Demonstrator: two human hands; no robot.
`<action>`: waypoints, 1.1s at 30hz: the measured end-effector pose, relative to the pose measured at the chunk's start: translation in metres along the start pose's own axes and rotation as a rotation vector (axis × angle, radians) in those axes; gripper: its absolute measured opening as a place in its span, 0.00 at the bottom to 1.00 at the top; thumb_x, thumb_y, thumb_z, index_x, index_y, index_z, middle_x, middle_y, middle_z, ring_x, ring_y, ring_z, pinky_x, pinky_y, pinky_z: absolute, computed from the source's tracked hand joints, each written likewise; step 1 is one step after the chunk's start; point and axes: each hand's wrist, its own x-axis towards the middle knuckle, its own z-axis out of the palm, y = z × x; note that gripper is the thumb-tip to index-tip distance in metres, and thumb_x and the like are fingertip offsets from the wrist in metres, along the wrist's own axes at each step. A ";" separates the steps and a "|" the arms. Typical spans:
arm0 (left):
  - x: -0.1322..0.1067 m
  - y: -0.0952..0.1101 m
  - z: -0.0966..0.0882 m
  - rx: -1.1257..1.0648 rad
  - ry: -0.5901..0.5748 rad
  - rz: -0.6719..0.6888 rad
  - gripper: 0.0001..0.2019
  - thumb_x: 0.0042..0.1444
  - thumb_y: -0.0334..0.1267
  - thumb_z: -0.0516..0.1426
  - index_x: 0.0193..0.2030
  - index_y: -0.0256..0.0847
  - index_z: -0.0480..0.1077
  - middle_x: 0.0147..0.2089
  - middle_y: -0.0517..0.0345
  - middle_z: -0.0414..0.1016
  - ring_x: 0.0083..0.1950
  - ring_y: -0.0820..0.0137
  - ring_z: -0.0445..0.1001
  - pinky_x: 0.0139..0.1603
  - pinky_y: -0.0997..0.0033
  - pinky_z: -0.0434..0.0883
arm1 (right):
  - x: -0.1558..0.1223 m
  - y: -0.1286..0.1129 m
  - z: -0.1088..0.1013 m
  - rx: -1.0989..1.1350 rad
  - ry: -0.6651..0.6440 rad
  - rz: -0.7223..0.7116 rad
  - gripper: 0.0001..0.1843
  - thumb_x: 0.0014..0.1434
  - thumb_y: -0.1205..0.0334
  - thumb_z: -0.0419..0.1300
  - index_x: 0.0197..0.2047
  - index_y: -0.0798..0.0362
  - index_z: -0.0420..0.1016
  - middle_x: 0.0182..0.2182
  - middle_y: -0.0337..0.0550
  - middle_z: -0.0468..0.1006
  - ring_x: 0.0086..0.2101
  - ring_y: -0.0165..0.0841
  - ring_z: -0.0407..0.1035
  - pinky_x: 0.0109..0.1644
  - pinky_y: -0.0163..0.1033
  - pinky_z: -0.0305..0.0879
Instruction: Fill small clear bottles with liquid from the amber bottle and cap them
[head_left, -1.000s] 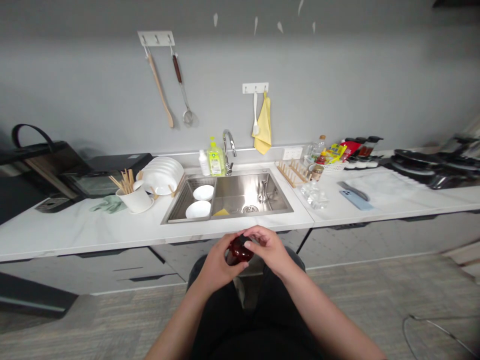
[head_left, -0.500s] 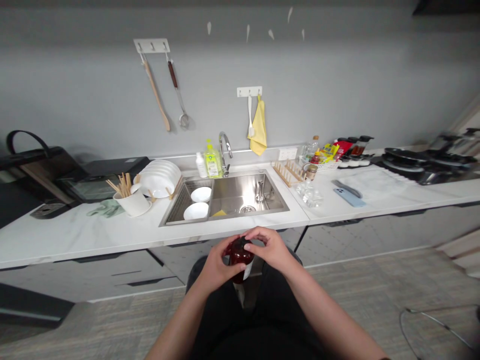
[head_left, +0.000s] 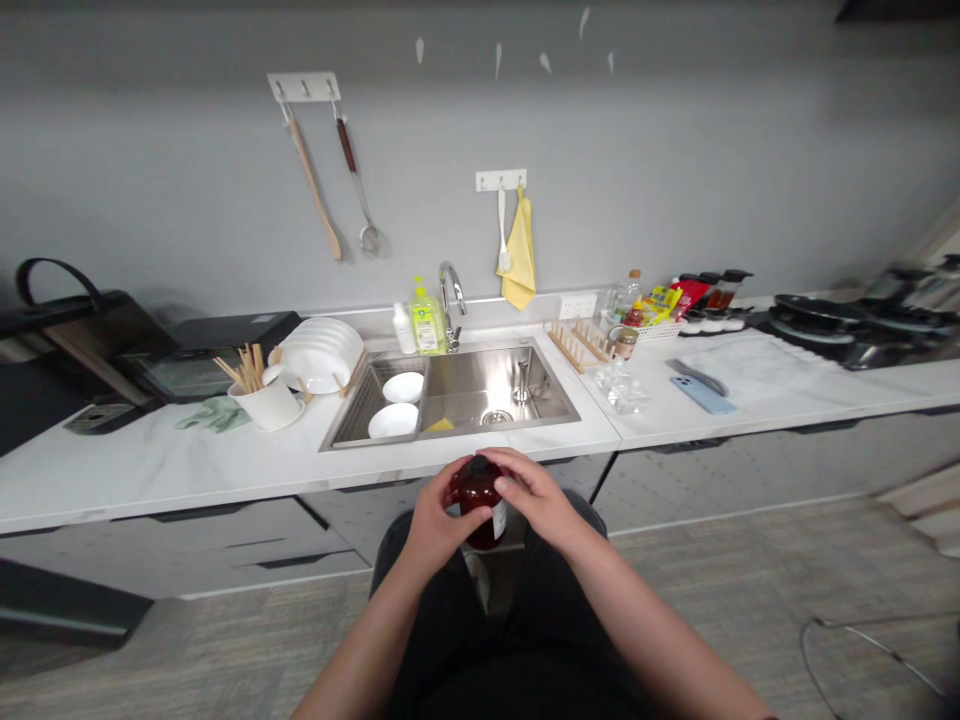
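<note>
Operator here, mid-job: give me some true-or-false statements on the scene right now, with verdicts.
1. The left hand and right hand both hold a dark red bottle. True.
2. Two white bowls sit in the sink. True.
3. The yellow towel lies on the counter. False: it hangs from a wall hook.
4. The phone lies in the sink. False: it lies on the counter, to the right of the sink.
</note>
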 end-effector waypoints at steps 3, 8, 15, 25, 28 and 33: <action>-0.001 -0.002 -0.003 0.022 -0.005 -0.005 0.43 0.53 0.51 0.78 0.74 0.42 0.74 0.71 0.38 0.82 0.69 0.45 0.84 0.68 0.45 0.83 | -0.002 0.006 -0.003 0.070 0.100 0.076 0.20 0.72 0.40 0.72 0.58 0.42 0.87 0.60 0.48 0.86 0.62 0.47 0.81 0.72 0.56 0.75; -0.003 0.002 0.003 0.102 -0.065 0.048 0.41 0.55 0.47 0.78 0.74 0.46 0.75 0.70 0.41 0.82 0.69 0.46 0.83 0.68 0.44 0.83 | 0.006 0.008 -0.004 0.012 0.032 0.071 0.22 0.73 0.40 0.70 0.62 0.41 0.87 0.64 0.49 0.85 0.65 0.48 0.78 0.74 0.59 0.72; -0.003 0.006 0.006 0.190 -0.071 0.094 0.40 0.54 0.39 0.77 0.74 0.51 0.77 0.69 0.46 0.83 0.68 0.49 0.84 0.68 0.46 0.83 | 0.003 0.018 0.008 0.033 0.155 0.073 0.24 0.57 0.42 0.84 0.45 0.47 0.83 0.48 0.45 0.86 0.48 0.43 0.83 0.58 0.51 0.81; 0.000 0.005 0.008 0.137 -0.066 0.055 0.38 0.51 0.39 0.77 0.71 0.48 0.78 0.68 0.45 0.84 0.68 0.50 0.84 0.67 0.47 0.84 | -0.002 0.026 0.004 0.142 0.113 0.116 0.23 0.61 0.42 0.81 0.46 0.46 0.80 0.51 0.45 0.85 0.51 0.43 0.82 0.60 0.50 0.79; 0.001 0.003 0.009 0.134 -0.041 0.043 0.38 0.51 0.39 0.77 0.71 0.48 0.78 0.67 0.45 0.84 0.66 0.49 0.85 0.65 0.47 0.85 | -0.002 0.026 0.005 0.082 0.091 0.098 0.24 0.64 0.41 0.79 0.54 0.45 0.83 0.53 0.46 0.84 0.54 0.44 0.81 0.64 0.51 0.77; 0.001 -0.004 0.006 0.098 -0.058 0.032 0.39 0.50 0.42 0.79 0.70 0.46 0.79 0.66 0.43 0.85 0.65 0.48 0.86 0.64 0.46 0.85 | -0.002 0.024 0.001 0.017 0.072 0.027 0.17 0.72 0.42 0.72 0.53 0.45 0.88 0.55 0.49 0.85 0.58 0.45 0.80 0.69 0.54 0.73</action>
